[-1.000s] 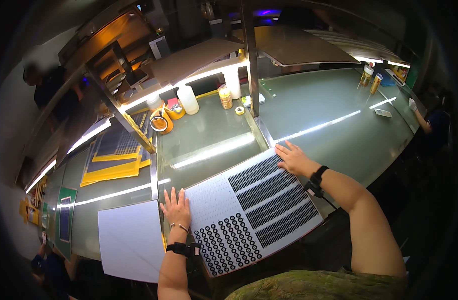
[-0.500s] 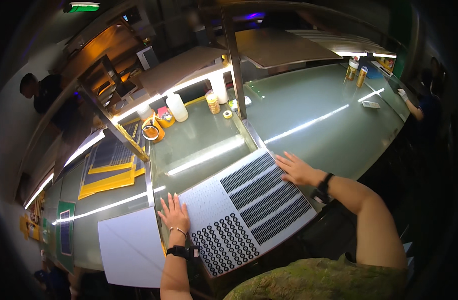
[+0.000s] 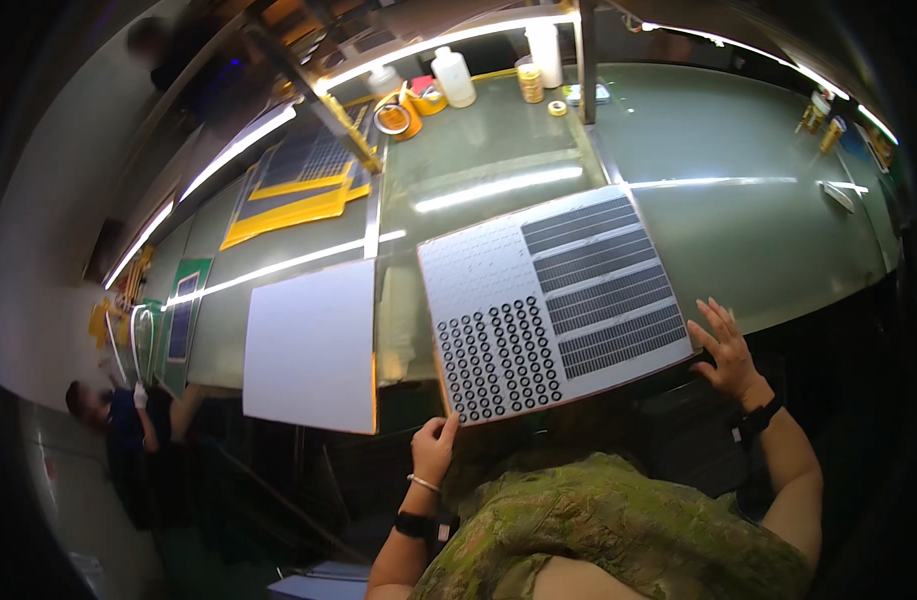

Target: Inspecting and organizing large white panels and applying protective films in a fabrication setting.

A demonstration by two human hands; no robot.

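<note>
In front of me lies a white printed sheet [image 3: 530,262] on the glass-topped table. It carries rows of black rings at the near left, faint marks at the far left and dark striped bands on the right. My left hand [image 3: 434,450] is closed at the sheet's near left corner, thumb and fingers pinching its edge. My right hand [image 3: 726,350] is open with fingers spread, beside the sheet's near right corner; I cannot tell whether the fingertips touch it. A blank white sheet [image 3: 310,345] lies to the left, its near edge overhanging the table.
Dark sheets with yellow borders [image 3: 288,212] lie at the far left, and a green-framed panel [image 3: 185,318] beyond. Tape rolls [image 3: 398,118], a white bottle [image 3: 452,78] and a yellow can [image 3: 529,82] stand along the back. A metal post [image 3: 587,60] rises there. Another person [image 3: 143,425] is at the left.
My left hand has gone from lying open on the sheet's left edge to gripping its near left corner. My right hand has come nearer along the right edge. The view has turned.
</note>
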